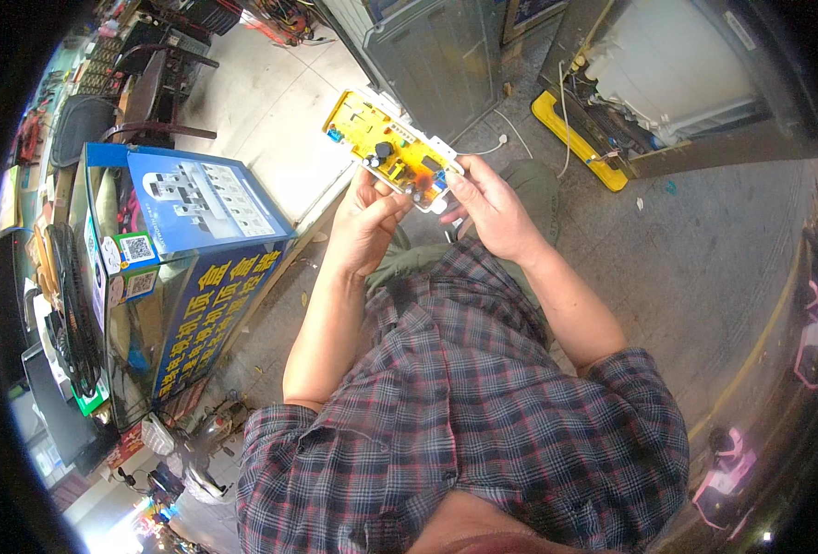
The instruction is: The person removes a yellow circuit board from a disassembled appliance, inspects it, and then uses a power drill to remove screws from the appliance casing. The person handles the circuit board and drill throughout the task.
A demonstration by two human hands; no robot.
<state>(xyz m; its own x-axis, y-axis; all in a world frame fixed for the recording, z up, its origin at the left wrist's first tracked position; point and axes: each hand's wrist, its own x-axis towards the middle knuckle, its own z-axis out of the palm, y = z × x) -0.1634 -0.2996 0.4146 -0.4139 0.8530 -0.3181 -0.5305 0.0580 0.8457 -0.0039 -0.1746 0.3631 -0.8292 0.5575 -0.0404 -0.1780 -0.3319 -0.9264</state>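
Over grey floor (649, 249), pinching yellow circuit board (395, 152) by lower edge with left hand (370, 220), four-o'clock end with right hand (494, 210); slanting ten-to-four lengthwise, lying toward twelve o'clock from left, ten from right.

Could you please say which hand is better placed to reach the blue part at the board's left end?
Probably the left hand: it holds the board nearer the blue part than the right hand does.

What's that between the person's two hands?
In the head view, part of the yellow circuit board lies between the left hand and the right hand; both hold it.
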